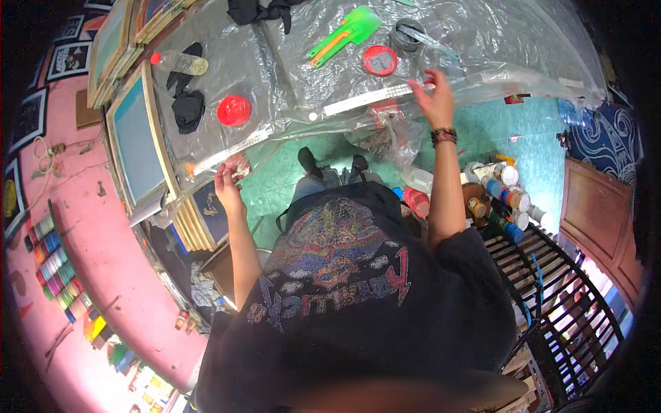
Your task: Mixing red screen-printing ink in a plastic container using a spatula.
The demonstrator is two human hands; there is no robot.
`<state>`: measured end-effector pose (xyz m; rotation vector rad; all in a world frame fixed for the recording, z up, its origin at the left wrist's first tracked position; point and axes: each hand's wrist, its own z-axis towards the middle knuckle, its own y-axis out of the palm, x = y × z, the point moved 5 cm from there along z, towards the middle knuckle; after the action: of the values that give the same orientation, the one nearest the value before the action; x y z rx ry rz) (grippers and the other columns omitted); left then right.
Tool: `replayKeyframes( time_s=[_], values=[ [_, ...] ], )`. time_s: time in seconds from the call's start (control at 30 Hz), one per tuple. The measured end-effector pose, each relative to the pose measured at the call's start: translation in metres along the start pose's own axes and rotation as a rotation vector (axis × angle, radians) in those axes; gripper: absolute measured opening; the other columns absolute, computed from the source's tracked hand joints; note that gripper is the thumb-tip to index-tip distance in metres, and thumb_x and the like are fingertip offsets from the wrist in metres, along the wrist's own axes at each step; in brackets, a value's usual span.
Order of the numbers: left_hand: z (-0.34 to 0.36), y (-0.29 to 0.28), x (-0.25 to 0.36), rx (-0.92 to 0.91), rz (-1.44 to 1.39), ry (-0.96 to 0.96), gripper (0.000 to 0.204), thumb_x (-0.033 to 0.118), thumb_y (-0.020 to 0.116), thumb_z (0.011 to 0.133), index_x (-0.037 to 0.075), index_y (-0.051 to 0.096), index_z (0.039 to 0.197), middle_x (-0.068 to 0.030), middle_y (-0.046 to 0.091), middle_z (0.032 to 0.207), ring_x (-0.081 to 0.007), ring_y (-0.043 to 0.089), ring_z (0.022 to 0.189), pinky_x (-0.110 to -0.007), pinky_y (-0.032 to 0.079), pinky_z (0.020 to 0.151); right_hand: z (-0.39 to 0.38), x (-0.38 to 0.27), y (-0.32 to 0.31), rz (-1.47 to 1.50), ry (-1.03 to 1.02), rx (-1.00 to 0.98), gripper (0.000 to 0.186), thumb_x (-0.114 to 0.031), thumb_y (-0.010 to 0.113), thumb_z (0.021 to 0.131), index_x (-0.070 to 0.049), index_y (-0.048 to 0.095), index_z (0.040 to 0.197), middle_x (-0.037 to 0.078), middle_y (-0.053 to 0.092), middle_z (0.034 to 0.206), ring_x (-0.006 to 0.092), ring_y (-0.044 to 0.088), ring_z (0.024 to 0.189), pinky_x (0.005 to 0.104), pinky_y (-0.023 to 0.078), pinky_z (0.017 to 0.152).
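Note:
My left hand (pixel 229 191) is held at the table's near edge, fingers apart and a little bent, with nothing seen in it. It is nearest the left end of a white checkered strip (pixel 241 146) along the plastic-covered edge. My right hand (pixel 436 102), with a dark band on its wrist, has its fingers spread beside the right end of another stretch of white strip (pixel 358 100). Whether its fingertips touch the strip, I cannot tell. A small white round piece (pixel 313 117) lies between the two stretches. Clear plastic sheeting (pixel 296 76) covers the table.
On the table are a red lid (pixel 234 110), a red-rimmed tub (pixel 380 60), green scrapers (pixel 354 31), a dark cup (pixel 406 36), a bottle (pixel 180 63) and black cloth (pixel 189 111). Framed screens (pixel 138 131) lean left. Paint jars (pixel 506 193) and a black metal rack (pixel 551 296) stand right.

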<state>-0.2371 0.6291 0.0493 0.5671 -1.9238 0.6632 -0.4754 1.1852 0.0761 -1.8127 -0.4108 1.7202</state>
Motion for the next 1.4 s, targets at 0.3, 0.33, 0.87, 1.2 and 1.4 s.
replayKeyframes(
  time_s=[0.3, 0.33, 0.87, 1.2, 1.4],
  values=[
    [0.045, -0.005, 0.018, -0.069, -0.116, 0.045, 0.044, 0.022, 0.057, 0.102, 0.005, 0.049, 0.142, -0.0089, 0.069, 0.117, -0.0115, 0.062, 0.083, -0.022, 0.043, 0.064, 0.015, -0.031, 0.104, -0.393, -0.023, 0.037, 0.122, -0.055, 0.089, 0.063, -0.01, 0.025, 0.157, 0.019, 0.056, 0.14, 0.0359, 0.049, 0.133, 0.0603, 0.028, 0.113],
    [0.053, -0.008, 0.02, -0.059, -0.13, 0.035, 0.044, 0.022, 0.057, 0.102, 0.005, 0.049, 0.142, -0.0089, 0.069, 0.117, -0.0115, 0.062, 0.083, -0.022, 0.043, 0.064, 0.016, -0.033, 0.113, -0.403, -0.037, 0.028, 0.122, -0.055, 0.089, 0.063, -0.01, 0.025, 0.157, 0.019, 0.056, 0.14, 0.0359, 0.049, 0.133, 0.0603, 0.028, 0.113],
    [0.17, 0.011, 0.054, -0.437, -0.016, 0.087, 0.044, 0.036, 0.048, 0.105, 0.007, 0.054, 0.138, -0.005, 0.069, 0.122, -0.0094, 0.064, 0.085, -0.023, 0.041, 0.065, -0.04, -0.189, 0.193, -0.039, -0.298, -0.435, 0.104, -0.027, 0.093, 0.068, -0.002, 0.034, 0.151, 0.019, 0.059, 0.134, 0.0303, 0.063, 0.118, 0.0408, 0.052, 0.096],
    [0.18, 0.036, 0.034, -0.549, -0.05, -0.019, 0.059, 0.051, 0.035, 0.108, 0.004, 0.05, 0.141, -0.0072, 0.063, 0.131, -0.0113, 0.065, 0.083, -0.026, 0.043, 0.067, -0.086, -0.306, 0.291, -0.491, -0.591, -0.625, 0.095, -0.031, 0.088, 0.068, -0.01, 0.042, 0.148, 0.018, 0.065, 0.125, 0.0351, 0.066, 0.111, 0.0435, 0.055, 0.091],
    [0.176, 0.029, 0.039, -0.559, -0.079, -0.035, 0.06, 0.05, 0.034, 0.108, 0.002, 0.054, 0.136, -0.0087, 0.064, 0.127, -0.0133, 0.064, 0.081, -0.03, 0.047, 0.074, -0.089, -0.327, 0.324, -0.281, -0.715, -0.622, 0.094, -0.029, 0.087, 0.066, -0.019, 0.043, 0.148, 0.013, 0.062, 0.126, 0.038, 0.064, 0.109, 0.0457, 0.056, 0.086]
  ],
)
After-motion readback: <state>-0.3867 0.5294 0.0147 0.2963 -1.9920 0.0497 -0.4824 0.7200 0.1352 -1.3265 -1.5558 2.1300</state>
